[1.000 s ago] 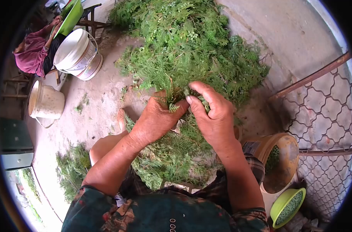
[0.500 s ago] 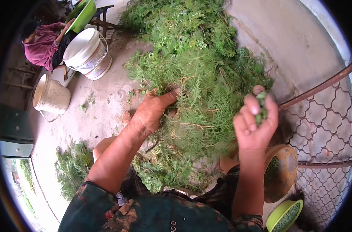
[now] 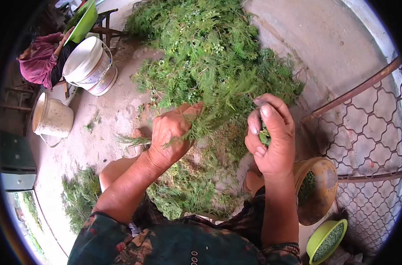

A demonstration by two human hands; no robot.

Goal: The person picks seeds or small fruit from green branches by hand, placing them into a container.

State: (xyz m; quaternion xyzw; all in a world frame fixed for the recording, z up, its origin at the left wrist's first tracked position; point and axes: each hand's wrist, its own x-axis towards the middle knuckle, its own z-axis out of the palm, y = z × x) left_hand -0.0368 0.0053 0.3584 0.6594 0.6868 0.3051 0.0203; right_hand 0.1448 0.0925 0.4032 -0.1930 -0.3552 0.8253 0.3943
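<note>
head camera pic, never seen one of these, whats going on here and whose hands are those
The camera sits on a person's head and looks down, so the two bare arms coming from the bottom edge are the wearer's own; the round dark border comes from the wide lens. The left hand grips a leafy green sprig pulled from the big pile of greenery on the concrete floor. The right hand is closed on small green bits. Below it stand a brown bowl and a lime bowl, both holding green pieces. At upper left another person in a pink top sits beside a white bucket and a cream bucket.
</note>
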